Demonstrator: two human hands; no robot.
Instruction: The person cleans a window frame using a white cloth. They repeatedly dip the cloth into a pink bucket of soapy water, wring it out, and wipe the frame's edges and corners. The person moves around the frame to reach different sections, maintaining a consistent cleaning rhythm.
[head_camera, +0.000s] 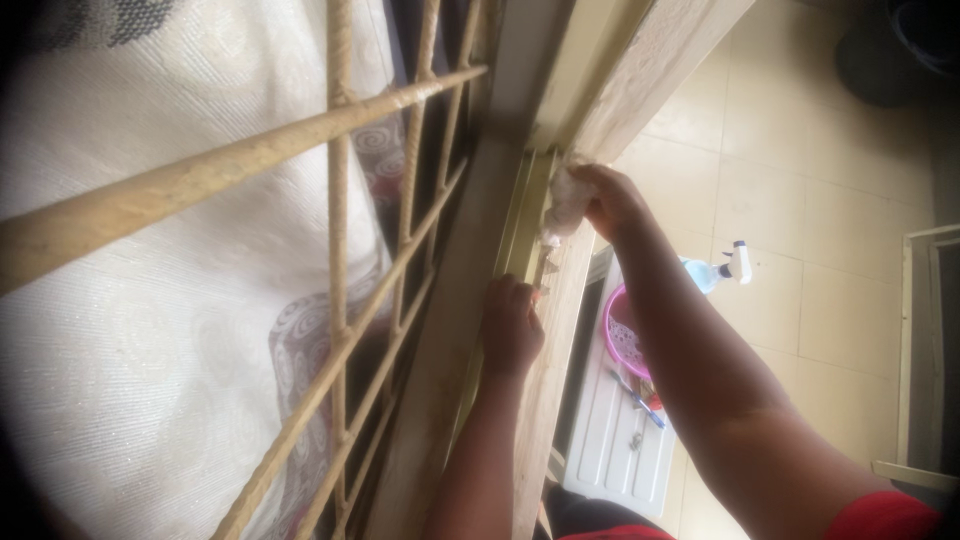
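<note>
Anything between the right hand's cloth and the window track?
Nothing visible. The right hand presses a crumpled white cloth straight against the greenish metal window track. The left hand grips the frame lower down, clear of the cloth.

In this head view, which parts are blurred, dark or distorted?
Head view: the nearest window bar is blurred, the corners darken, straight bars bend outward; the right hand with its white cloth and the left hand are fairly sharp.

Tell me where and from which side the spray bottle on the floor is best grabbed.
Grip the spray bottle at the narrow neck just under its white trigger head, coming from above. It appears to lie tilted on the tiled floor, head pointing right, with open floor around that end.
</note>
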